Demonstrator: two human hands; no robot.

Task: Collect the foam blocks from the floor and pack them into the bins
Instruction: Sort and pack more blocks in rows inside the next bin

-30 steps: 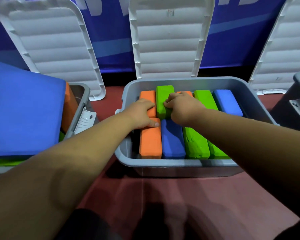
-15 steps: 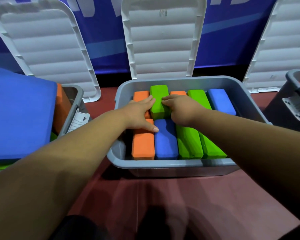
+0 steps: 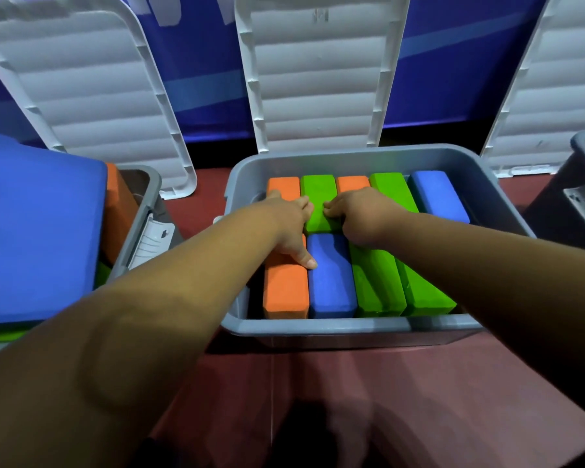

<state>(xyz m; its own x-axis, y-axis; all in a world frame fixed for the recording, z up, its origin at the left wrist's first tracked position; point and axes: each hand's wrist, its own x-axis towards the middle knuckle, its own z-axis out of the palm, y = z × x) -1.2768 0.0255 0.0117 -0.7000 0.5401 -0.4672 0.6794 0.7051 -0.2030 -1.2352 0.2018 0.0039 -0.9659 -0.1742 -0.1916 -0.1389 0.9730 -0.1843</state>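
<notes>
My left hand (image 3: 291,228) lies flat with straight fingers pressed against the near left edge of the green block (image 3: 320,197), and its thumb is splayed back onto the seam between the front orange block (image 3: 286,288) and the front blue block (image 3: 331,282). My right hand (image 3: 362,217) has its fingers curled onto the same block's near right edge, so I hold it squeezed between both hands. The block sits in the back row of the middle bin (image 3: 352,327), second from the bin's left wall. An orange block stands on each side of it, and it looks a touch prouder than they do. I'd say the step is seating it. To do that well I should push straight down and slightly toward the bin's back wall with even weight from both hands, so the foam slides in square instead of wedging on a corner. I should also keep my thumb light, or it will tip the front row. The bin's rows look nearly full. Its white lid (image 3: 314,79) leans upright behind it, clear of my reach. More bins stand to the left and right of the middle bin, apart from it.
</notes>
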